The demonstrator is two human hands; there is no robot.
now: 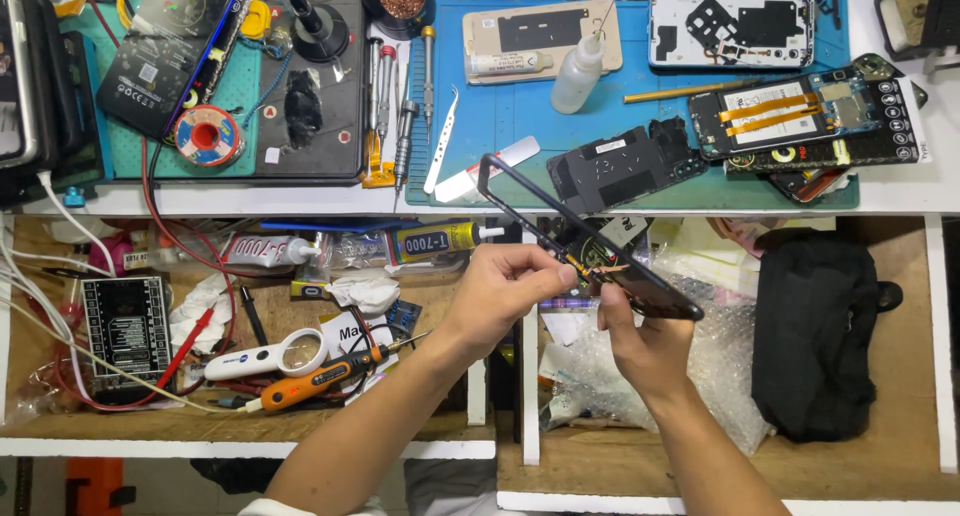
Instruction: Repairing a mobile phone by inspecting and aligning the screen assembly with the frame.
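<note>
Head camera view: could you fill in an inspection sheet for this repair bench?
Surface: blue mat on a white bench, open drawers below.
Job's things: dark phone frame tilted, held over the drawers.
Clutter: orange screwdriver, magnifier, glue tubes, squeeze bottle, opened phone, black pouch.
Grip: left hand pinches the frame's middle; right hand holds its lower end.
Cables: red and white wires trail into the left drawer.
Surroundings: nothing seen beyond the bench.
</note>
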